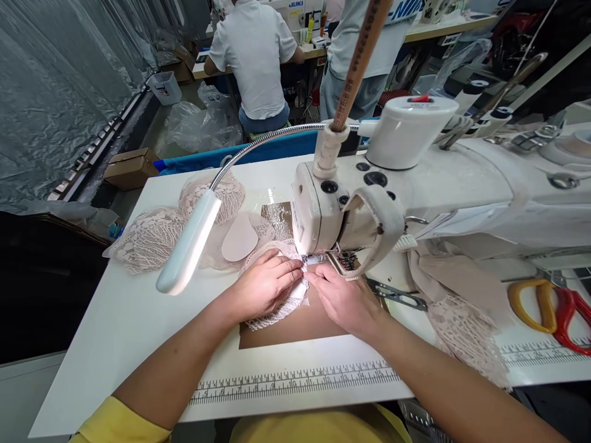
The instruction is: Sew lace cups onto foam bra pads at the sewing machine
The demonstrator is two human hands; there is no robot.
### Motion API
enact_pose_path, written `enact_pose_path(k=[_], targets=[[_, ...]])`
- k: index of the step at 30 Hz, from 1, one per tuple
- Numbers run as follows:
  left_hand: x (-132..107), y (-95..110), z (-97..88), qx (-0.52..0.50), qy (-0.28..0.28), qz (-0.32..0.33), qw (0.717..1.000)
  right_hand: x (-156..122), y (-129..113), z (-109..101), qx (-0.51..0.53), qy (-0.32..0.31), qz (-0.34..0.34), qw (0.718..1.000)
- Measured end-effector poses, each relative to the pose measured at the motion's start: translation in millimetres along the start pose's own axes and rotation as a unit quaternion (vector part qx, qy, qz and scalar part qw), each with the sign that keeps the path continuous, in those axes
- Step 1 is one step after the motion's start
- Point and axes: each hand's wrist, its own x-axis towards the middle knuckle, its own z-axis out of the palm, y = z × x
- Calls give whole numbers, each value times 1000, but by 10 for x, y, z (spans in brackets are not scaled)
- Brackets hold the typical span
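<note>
A pale pink lace bra cup (281, 311) lies under the needle area of a white sewing machine (318, 215). My left hand (268, 283) curves over the cup, its fingers together and pressing the fabric, fingertips close to the presser foot. On the other side of the seam, my right hand (344, 301) pinches the cup's edge between thumb and forefinger. Its other fingers are curled and partly hidden. Both hands rest above a brown plate (318, 323) set in the white table.
More lace cups (148, 237) lie at the left beneath a gooseneck lamp (189, 243). Thread snips (397, 294), lace fabric (466, 326) and scissors with yellow and red handles (533, 304) are on the right. A ruler strip (295, 383) runs along the front edge. People sit and stand beyond.
</note>
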Motion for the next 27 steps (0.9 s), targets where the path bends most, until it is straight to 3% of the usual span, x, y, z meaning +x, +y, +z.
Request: enact_pose_path(k=[19, 27], targets=[[49, -3, 18, 5, 20, -37, 999, 1, 45, 42, 29, 13, 17, 999], [14, -31, -6, 18, -8, -81, 997, 25, 33, 53, 11, -14, 24, 1000]])
